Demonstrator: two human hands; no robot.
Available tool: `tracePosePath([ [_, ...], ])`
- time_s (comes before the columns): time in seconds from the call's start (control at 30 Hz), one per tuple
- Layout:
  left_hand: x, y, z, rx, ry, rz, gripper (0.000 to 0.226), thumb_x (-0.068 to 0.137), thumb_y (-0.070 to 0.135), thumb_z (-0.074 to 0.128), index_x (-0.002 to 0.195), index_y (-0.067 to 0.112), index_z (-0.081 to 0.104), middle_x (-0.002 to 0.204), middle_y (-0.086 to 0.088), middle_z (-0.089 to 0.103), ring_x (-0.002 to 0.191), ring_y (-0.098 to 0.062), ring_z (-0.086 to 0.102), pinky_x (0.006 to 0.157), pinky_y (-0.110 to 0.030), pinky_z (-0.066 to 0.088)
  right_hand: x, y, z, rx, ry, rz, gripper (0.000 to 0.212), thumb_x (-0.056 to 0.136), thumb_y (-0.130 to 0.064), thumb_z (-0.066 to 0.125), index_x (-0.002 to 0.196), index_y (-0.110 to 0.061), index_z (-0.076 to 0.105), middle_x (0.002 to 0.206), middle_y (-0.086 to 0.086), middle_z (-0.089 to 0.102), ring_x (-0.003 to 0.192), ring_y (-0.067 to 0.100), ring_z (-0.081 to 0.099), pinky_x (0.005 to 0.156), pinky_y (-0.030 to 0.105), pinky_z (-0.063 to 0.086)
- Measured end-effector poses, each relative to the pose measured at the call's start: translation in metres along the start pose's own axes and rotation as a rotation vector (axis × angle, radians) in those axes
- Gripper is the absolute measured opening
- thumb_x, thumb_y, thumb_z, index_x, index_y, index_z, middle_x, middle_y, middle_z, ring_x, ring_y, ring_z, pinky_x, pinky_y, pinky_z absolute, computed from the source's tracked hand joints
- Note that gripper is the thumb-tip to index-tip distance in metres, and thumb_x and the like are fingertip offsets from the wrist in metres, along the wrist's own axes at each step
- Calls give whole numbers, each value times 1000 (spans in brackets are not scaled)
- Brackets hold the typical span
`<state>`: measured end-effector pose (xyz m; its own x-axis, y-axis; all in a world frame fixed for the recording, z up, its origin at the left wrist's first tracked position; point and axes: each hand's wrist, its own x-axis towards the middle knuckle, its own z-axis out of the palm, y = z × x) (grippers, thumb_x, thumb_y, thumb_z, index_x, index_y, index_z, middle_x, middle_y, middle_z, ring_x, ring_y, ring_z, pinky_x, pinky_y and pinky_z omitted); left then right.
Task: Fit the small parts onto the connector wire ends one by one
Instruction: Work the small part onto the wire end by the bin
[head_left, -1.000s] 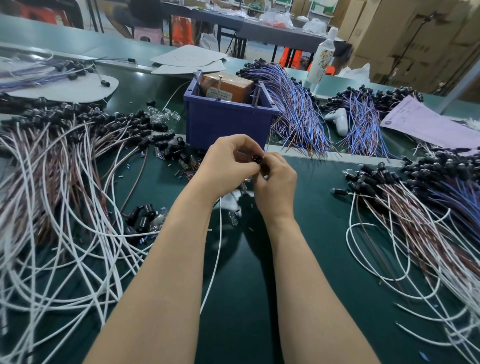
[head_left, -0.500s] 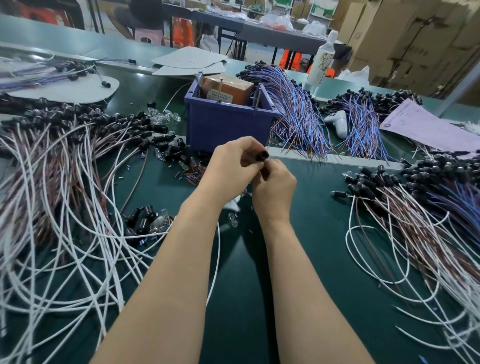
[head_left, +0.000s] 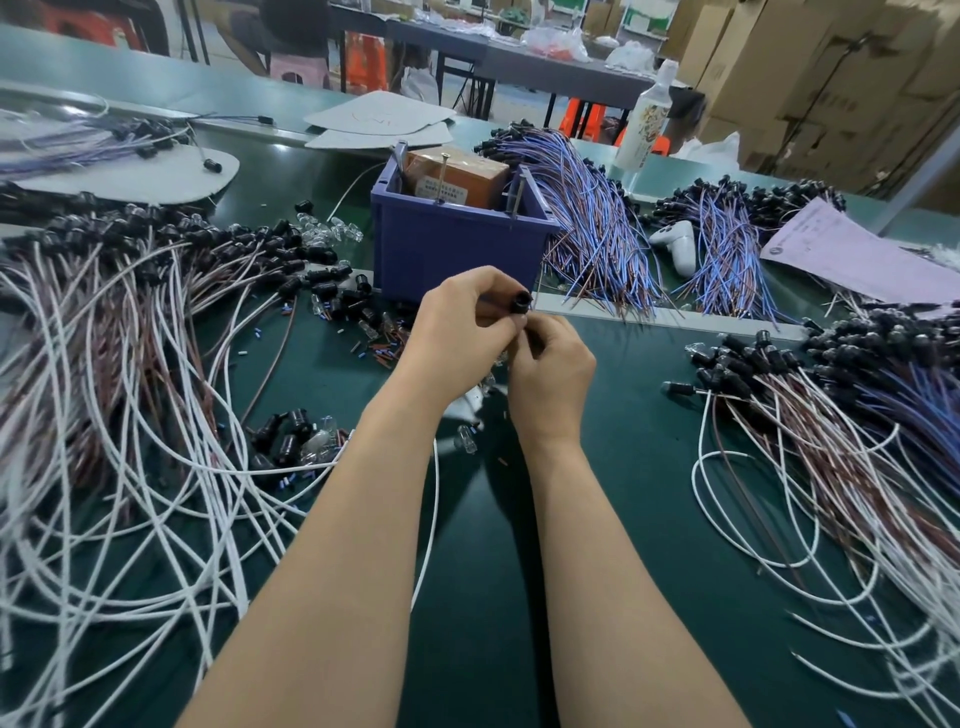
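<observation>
Black cap (head_left: 521, 301) in left hand (head_left: 457, 332) grip, right hand (head_left: 553, 371) alongside

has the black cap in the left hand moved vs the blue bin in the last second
Yes. The black cap has risen from between both hands towards the blue bin, now pinched atop the left hand.

matt green table mat (head_left: 623, 493); glossy black plastic cap (head_left: 521, 301); smooth blue plastic bin (head_left: 457, 249)

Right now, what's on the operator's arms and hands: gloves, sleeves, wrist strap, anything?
Nothing visible. The left hand and right hand are bare, with no gloves or finger cots. Both forearms are uncovered up to the frame's bottom edge: no sleeves, watch, bracelet or grounding strap. No rings visible, though the fingers are partly hidden.
</observation>
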<state>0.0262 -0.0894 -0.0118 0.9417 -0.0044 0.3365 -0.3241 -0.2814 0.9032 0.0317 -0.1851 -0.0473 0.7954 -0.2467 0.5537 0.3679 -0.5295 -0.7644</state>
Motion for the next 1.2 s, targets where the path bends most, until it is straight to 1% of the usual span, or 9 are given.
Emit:
tracePosePath([
  [0.13, 2, -2, -1, -11, 30, -12, 19, 84, 1, 65, 93, 19, 65, 84, 9, 67, 84, -9, 67, 79, -15, 53, -1, -1, 0, -2, 23, -28, 15, 88, 0, 57, 90, 0, 72, 86, 7, 67, 75, 10, 54, 71, 10, 39],
  [0.3, 2, -1, 1, 53, 34, 17, 21, 84, 1, 64, 91, 21, 64, 80, 15, 65, 78, -1, 64, 73, -7, 49, 0, -1, -2, -5, 11, -53, 14, 87, 4, 56, 87, 3, 70, 86, 10, 67, 75, 13, 56, 72, 20, 45],
  [0.4, 2, -1, 1, 91, 21, 31, 21, 84, 1, 64, 90, 22, 63, 79, 15, 64, 75, 1, 63, 72, -5, 48, 0, -1, -3, -14, 14, -60, 14, 86, 5, 56, 88, 3, 70, 88, 10, 67, 76, 12, 56, 73, 18, 45],
  [0.53, 0, -2, 1, 132, 6, 38, 20, 83, 0, 63, 93, 17, 66, 81, 10, 66, 79, -8, 66, 76, -9, 51, 1, -1, -5, -11, 18, -48, 15, 85, 5, 57, 89, 3, 71, 89, 11, 68, 78, 14, 57, 76, 21, 46],
  [0.63, 0, -3, 2, 103, 78, 9, 17, 84, 1, 64, 98, 11, 67, 86, 2, 68, 82, -12, 66, 76, -11, 51, 0, -1, -1, -29, -44, -46, 13, 86, 4, 56, 82, 4, 68, 81, 13, 65, 73, 21, 55, 71, 26, 42],
  [0.8, 1, -2, 1, 96, 89, -9, 15, 84, 6, 67, 98, 13, 67, 83, 5, 67, 81, -11, 66, 77, -14, 52, 0, -4, 0, -27, -24, -47, 17, 89, 1, 54, 94, 2, 70, 92, 10, 66, 79, 11, 52, 74, 12, 37],
  [0.93, 2, -2, -3, 124, 103, -20, 14, 84, 9, 67, 98, 13, 68, 83, 5, 67, 81, -10, 65, 79, -16, 51, -1, -5, 0, 4, -15, -64, 16, 88, 1, 56, 90, 0, 71, 82, 2, 62, 73, 10, 53, 68, 6, 36],
  [1.13, 4, -4, -4, 210, 111, -44, 14, 83, 12, 70, 96, 12, 70, 80, 6, 66, 80, -11, 64, 80, -19, 50, -1, -5, 0, 17, -57, -24, 15, 85, 4, 57, 81, 2, 70, 75, 12, 65, 70, 21, 55, 68, 25, 42],
  [1.2, 5, -4, -5, 228, 102, -47, 14, 83, 12, 70, 96, 12, 71, 80, 7, 65, 80, -10, 64, 79, -17, 49, -2, -6, 0, 28, -61, -11, 15, 85, 3, 57, 82, 1, 71, 75, 10, 66, 70, 20, 56, 69, 26, 44],
])
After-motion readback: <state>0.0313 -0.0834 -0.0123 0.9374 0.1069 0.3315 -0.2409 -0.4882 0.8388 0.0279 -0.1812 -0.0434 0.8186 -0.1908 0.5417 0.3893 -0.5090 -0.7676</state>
